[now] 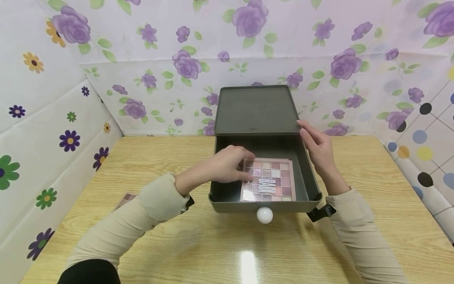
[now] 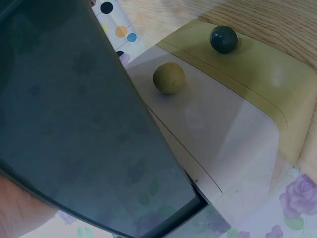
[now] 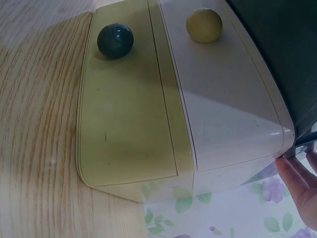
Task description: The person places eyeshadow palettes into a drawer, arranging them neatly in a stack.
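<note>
A grey drawer [image 1: 266, 207] with a white knob [image 1: 265, 215] is pulled out under a grey cabinet top [image 1: 257, 110]. Inside lies a pink eyeshadow palette [image 1: 268, 181] with a clear, lettered cover. My left hand [image 1: 232, 163] reaches over the drawer's left side and holds the palette's left edge, thumb on the cover and fingers at the upper corner. At the cabinet's right front corner, just above the drawer, my right hand [image 1: 317, 148] rests its extended fingertips. In the right wrist view, fingers [image 3: 294, 178] touch that corner.
Below the grey drawer are a white drawer [image 3: 228, 99] with a yellow knob [image 3: 204, 25] and a yellow drawer [image 3: 126, 114] with a dark knob [image 3: 115, 40]. Another palette [image 1: 124, 200] lies on the wooden table [image 1: 191, 248], partly behind the left sleeve. Flowered cloth [image 1: 198, 39] hangs behind.
</note>
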Motion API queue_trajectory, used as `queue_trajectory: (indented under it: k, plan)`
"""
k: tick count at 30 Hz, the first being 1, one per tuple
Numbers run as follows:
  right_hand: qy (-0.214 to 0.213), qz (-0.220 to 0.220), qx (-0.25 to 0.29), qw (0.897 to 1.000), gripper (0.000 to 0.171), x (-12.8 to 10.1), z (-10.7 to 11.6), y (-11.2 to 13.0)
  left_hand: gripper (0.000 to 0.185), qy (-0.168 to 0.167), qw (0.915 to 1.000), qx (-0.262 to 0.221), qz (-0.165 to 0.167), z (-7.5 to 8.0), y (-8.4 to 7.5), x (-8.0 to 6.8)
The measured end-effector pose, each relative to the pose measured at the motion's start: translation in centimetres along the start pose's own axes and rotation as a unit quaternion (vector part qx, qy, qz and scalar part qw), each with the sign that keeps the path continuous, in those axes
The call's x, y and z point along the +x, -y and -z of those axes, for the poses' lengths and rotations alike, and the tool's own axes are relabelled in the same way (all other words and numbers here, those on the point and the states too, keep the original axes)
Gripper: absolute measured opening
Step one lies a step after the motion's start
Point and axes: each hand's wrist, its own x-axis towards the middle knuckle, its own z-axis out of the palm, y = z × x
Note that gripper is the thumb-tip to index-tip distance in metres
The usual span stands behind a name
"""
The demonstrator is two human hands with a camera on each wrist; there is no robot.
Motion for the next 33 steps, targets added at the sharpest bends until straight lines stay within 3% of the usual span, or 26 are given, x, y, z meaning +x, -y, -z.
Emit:
queue_trajectory:
  k: [16, 23, 28, 33]
  plan:
    - [0.003, 0.006, -0.005, 1.0, 0.025, 0.17, 0.02, 0.08, 0.051, 0.002, 0.9984, -0.049, 0.025, 0.09, -0.04, -0.08]
    - [0.0, 0.003, -0.01, 1.0, 0.025, 0.08, 0.02, 0.04, 0.06, 0.024, 0.9893, -0.137, 0.045, -0.31, -0.33, 0.16]
    - [-0.001, 0.001, -0.011, 1.0, 0.025, -0.08, -0.04, 0.02, 0.062, 0.037, 0.9829, -0.176, 0.038, -0.66, -0.59, 0.2]
    - [-0.002, 0.002, -0.011, 1.0, 0.025, -0.11, -0.06, 0.05, 0.066, 0.049, 0.9693, -0.24, 0.016, -0.62, -0.51, -0.45]
